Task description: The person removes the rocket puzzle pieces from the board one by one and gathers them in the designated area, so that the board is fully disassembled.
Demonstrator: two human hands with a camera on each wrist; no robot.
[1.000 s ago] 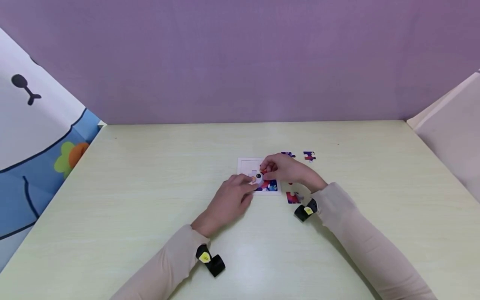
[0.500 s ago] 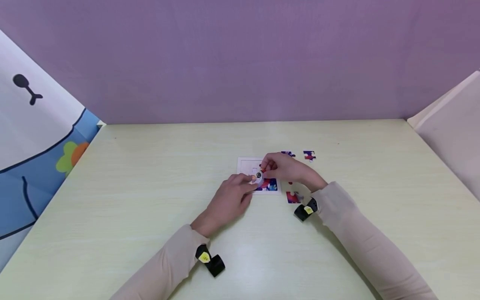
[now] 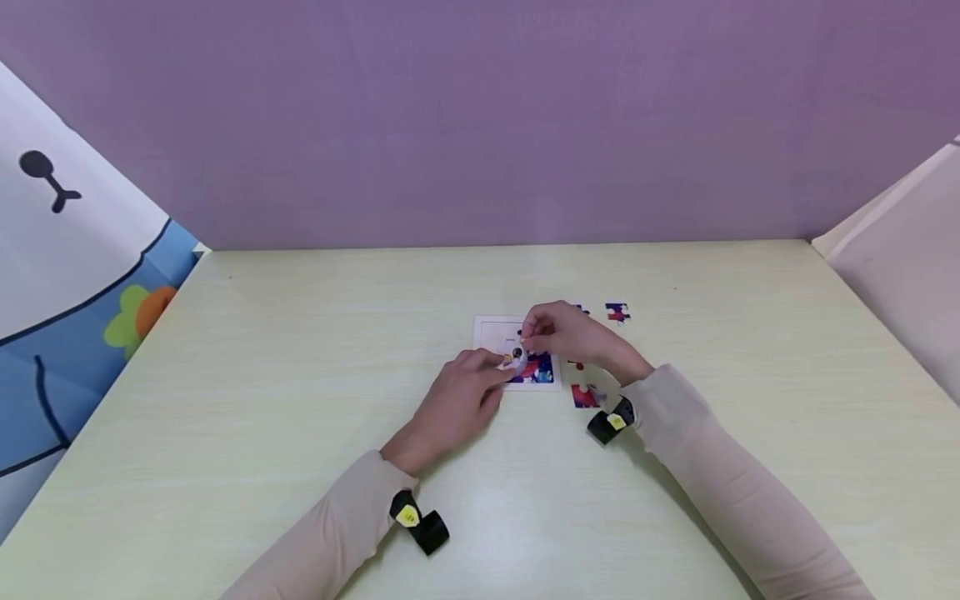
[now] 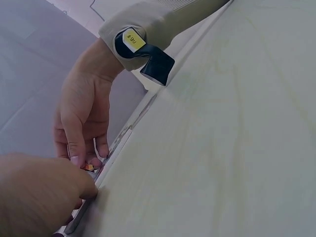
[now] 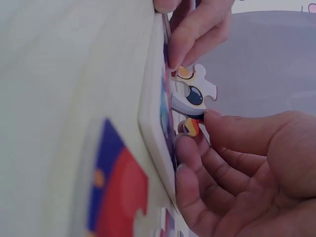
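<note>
A small white puzzle tray (image 3: 495, 332) lies mid-table, its near right part filled with blue and red pieces. My right hand (image 3: 525, 343) pinches a white puzzle piece (image 5: 194, 96) with a dark round eye, tilted up off the tray's edge (image 5: 154, 123) between thumb and fingers. My left hand (image 3: 504, 360) reaches in from the near left. Its fingers (image 5: 197, 34) press on the tray right beside that piece. In the left wrist view the right hand (image 4: 84, 118) hangs over the tray, and only a sliver of the piece (image 4: 89, 168) shows.
Loose pieces lie right of the tray: a red and blue piece (image 3: 585, 396) near my right wrist, a small red one (image 3: 576, 364), and a blue one (image 3: 617, 312) farther back. A purple wall stands behind the pale green table (image 3: 300, 350), with panels at both sides.
My right hand has edged slightly back and left with the piece, covering more of the loose piece behind it. The left hand has hardly moved.
</note>
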